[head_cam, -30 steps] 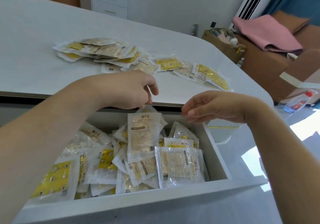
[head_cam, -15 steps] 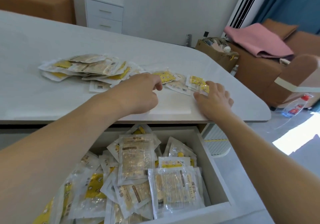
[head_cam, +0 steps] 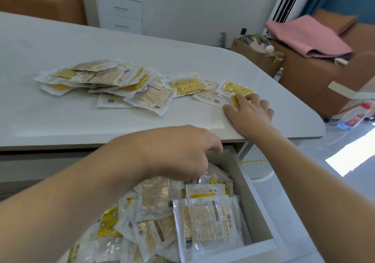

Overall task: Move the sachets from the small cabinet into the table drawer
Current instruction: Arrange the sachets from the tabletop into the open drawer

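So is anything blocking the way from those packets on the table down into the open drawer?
Only the person's own left hand, hovering over the table drawer opening. The right hand already touches a yellow sachet near the table edge; the drawer stands open below.

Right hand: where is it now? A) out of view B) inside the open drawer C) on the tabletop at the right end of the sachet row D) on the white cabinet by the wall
C: the right hand lies on the table, fingers on a yellow sachet at the right end of the row, while the left hand hovers over the open drawer.
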Tool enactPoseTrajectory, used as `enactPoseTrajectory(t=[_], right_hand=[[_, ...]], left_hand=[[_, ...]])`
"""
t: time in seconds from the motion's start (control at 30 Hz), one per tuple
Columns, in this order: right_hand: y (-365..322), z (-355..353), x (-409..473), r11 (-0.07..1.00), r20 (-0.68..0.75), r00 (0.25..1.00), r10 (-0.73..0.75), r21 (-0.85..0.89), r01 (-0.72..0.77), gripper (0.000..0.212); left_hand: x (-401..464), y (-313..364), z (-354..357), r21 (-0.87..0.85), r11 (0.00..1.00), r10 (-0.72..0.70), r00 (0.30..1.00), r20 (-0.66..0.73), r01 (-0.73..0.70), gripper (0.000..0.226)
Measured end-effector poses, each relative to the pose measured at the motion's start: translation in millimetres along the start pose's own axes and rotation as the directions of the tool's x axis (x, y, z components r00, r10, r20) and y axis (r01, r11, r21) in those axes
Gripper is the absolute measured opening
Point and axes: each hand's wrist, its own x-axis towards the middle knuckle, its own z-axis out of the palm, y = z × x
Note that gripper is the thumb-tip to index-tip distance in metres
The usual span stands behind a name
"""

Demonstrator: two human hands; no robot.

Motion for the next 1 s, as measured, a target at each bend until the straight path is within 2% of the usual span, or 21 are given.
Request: enactPoseTrajectory(t=[0.1,0.2,0.23,0.3,0.37,0.53,0.63,0.67,0.7,0.77,0.87,0.93,1.0], right_hand=[[-2,-1,-6,1.0,-0.003,1.0,-0.026,-0.006,0.026,0.059],[-2,-1,-7,1.0,0.009,0.999,-0.031,-0.004,0.031,0.063],[-1,0,-6,1.0,0.019,0.999,-0.029,-0.006,0.029,0.065],[-1,1,-3,0.999,0.049,0.998,-0.03,-0.008,0.031,0.069],[-1,2,-2,0.999,0.081,0.996,-0.037,0.012,0.036,0.071],[-2,-2,-5,0.998,0.086,0.996,-0.032,0.053,0.028,0.072],[-3,-5,-9,0.999,0.093,0.995,-0.034,0.036,0.031,0.071],[-4,-5,-10,0.999,0.097,0.995,-0.033,0.029,0.03,0.071],[-5,-7,-10,0.999,0.1,0.994,-0.034,0.024,0.032,0.07],[-4,-9,-10,0.999,0.105,0.993,-0.051,0.016,0.05,0.064],[-1,-10,-11,0.995,0.102,0.99,-0.094,0.023,0.092,0.048],[0,-9,-10,0.995,0.082,0.993,-0.083,0.063,0.078,0.044],[0,-8,-8,0.993,0.054,0.997,-0.049,0.106,0.043,0.045]], left_hand=[[-3,0,26,0.043,0.999,-0.001,0.991,0.131,-0.005,0.048],[11,-20,53,0.164,0.978,-0.139,0.989,0.048,0.129,0.036],[15,-26,58,0.21,0.958,-0.207,0.978,0.034,0.196,0.038],[19,-36,66,0.279,0.921,-0.308,0.947,0.091,0.273,0.051],[18,-43,71,0.272,0.905,-0.373,0.918,0.136,0.327,0.063],[9,-52,77,0.261,0.911,-0.38,0.896,0.228,0.32,0.066],[4,-42,68,0.225,0.907,-0.418,0.829,0.372,0.357,0.062],[2,-38,65,0.239,0.91,-0.411,0.817,0.404,0.339,0.058],[-1,-32,61,0.272,0.92,-0.376,0.836,0.401,0.283,0.052],[-3,-23,49,0.328,0.933,-0.249,0.924,0.291,0.148,0.036],[0,-6,24,0.148,0.982,-0.122,0.992,0.038,0.115,0.023],[7,6,3,0.024,0.997,-0.071,0.978,-0.195,0.077,0.027],[22,9,-13,-0.037,0.998,-0.053,0.917,-0.396,0.042,0.031]])
